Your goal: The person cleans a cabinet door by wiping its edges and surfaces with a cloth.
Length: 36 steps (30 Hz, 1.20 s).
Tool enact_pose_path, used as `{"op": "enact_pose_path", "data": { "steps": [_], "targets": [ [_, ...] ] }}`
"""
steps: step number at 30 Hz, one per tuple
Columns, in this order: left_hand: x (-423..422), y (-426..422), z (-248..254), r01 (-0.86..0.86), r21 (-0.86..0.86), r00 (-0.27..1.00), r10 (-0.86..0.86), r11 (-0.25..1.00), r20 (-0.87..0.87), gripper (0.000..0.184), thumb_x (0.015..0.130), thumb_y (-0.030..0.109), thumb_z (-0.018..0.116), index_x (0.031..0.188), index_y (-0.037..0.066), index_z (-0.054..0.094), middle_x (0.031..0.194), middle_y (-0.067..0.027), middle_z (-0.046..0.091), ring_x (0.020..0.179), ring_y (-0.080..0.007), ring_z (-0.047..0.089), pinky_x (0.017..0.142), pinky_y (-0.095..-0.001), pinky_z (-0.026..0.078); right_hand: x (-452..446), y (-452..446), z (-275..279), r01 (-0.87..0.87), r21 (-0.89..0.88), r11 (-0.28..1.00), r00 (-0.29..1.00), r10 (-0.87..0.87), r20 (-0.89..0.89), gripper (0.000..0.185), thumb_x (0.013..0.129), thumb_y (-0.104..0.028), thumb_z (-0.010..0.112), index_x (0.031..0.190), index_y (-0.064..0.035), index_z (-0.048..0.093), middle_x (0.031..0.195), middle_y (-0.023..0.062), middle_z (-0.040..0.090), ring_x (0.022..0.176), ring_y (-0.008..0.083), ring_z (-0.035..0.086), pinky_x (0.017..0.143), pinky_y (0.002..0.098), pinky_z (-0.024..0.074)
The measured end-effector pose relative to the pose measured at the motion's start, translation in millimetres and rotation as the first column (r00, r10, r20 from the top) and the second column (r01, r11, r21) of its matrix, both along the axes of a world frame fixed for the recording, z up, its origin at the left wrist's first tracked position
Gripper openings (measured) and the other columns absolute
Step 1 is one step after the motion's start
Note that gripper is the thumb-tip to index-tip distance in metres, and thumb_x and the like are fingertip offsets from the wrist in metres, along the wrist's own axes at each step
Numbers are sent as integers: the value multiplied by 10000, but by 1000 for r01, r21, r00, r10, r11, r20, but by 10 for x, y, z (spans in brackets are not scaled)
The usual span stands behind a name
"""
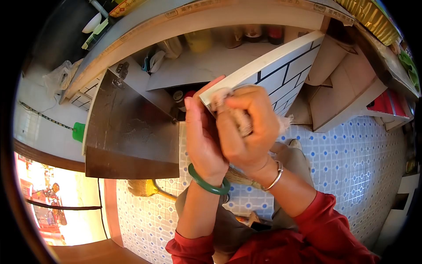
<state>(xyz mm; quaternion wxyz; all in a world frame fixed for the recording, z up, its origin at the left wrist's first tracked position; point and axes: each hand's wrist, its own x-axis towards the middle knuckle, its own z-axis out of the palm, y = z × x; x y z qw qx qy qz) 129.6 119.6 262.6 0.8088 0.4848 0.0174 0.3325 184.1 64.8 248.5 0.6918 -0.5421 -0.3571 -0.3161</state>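
Note:
A white cabinet door point(288, 72) with a black brick-line pattern stands swung open in front of me. My left hand point(203, 143), a green bangle at its wrist, is closed around the door's near corner, its fingers partly hidden behind the panel. Bunched in my right hand point(255, 125) is a pale, frayed cloth point(242, 119), pressed against the door's edge at that same corner. A silver bracelet circles the right wrist. Both hands are close together, nearly touching.
To the left, a dark-faced cabinet door point(136, 132) also hangs open. Jars and bottles point(252, 33) stand on the cabinet shelf point(189, 70). A broom point(147, 188) lies on the blue-dotted tile floor point(343, 163). Above runs the counter edge point(184, 14); a red box point(389, 103) is at right.

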Motion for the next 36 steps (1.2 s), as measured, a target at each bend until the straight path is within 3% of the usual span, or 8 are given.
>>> {"op": "enact_pose_path", "data": {
  "steps": [11, 12, 14, 17, 23, 26, 32, 36],
  "targets": [
    [15, -12, 2, -43, -10, 999, 43, 999, -15, 655, 1060, 484, 219, 1340, -35, 504, 1320, -151, 569, 1255, -239, 497, 1108, -369, 325, 224, -203, 51, 107, -158, 982, 972, -70, 223, 158, 737, 88, 648, 857, -2, 597, 811, 115, 622, 708, 251, 617, 644, 307, 495],
    [13, -8, 13, -67, 12, 996, 67, 998, -50, 663, 1055, 494, 228, 1345, -35, 502, 1333, -152, 563, 1278, -247, 477, 1119, -375, 303, 271, -211, 7, 38, -69, 997, 997, -43, -67, 170, 695, 55, 657, 838, -16, 599, 796, 110, 604, 686, 286, 597, 629, 334, 489],
    [29, -36, -10, -82, 35, 996, 84, 996, -42, 668, 1052, 500, 236, 1350, -37, 499, 1339, -154, 558, 1292, -251, 462, 1123, -377, 290, 287, -172, -63, -3, 33, 999, 940, 14, -341, 185, 652, 21, 665, 818, -31, 601, 780, 105, 587, 663, 321, 578, 614, 361, 483],
    [-5, -6, -25, -50, 9, 998, 51, 999, -24, 678, 1048, 508, 241, 1356, -41, 494, 1337, -160, 559, 1282, -252, 471, 1120, -375, 295, 142, -38, -76, -19, 95, 995, 987, 34, -159, 152, 744, 77, 657, 867, 3, 606, 822, 118, 623, 696, 237, 606, 636, 311, 496],
    [-29, -17, 20, 53, -163, 999, -52, 985, 12, 678, 1058, 520, 210, 1313, -14, 541, 1267, -129, 592, 1198, -212, 523, 1077, -347, 352, 61, -100, 17, -9, -160, 987, 991, 31, 134, 114, 830, 89, 617, 898, 3, 588, 903, 86, 629, 776, 123, 584, 686, 271, 489],
    [-6, 0, -22, 18, -33, 1000, -17, 999, 14, 712, 1042, 540, 233, 1363, -44, 483, 1341, -159, 557, 1258, -249, 497, 1107, -382, 343, 118, -131, 12, -47, 36, 998, 971, 54, -234, 151, 730, 55, 640, 855, -20, 598, 814, 123, 616, 702, 286, 600, 637, 337, 484],
    [-25, 7, -6, 32, -68, 999, -32, 997, -5, 719, 1044, 571, 228, 1332, -24, 511, 1259, -117, 581, 1144, -189, 540, 1050, -315, 378, -39, 58, 1, -14, 8, 1000, 999, 13, 39, 181, 702, 51, 656, 863, -11, 603, 819, 129, 617, 723, 319, 609, 652, 364, 497],
    [-27, 3, -5, 110, -142, 993, -101, 984, 65, 724, 1042, 545, 232, 1366, -55, 478, 1343, -160, 552, 1255, -241, 500, 1103, -361, 332, 120, -78, 41, 18, -43, 999, 994, -13, 108, 182, 708, 50, 650, 873, -15, 613, 811, 120, 620, 721, 316, 612, 648, 367, 501]
  ]
}}
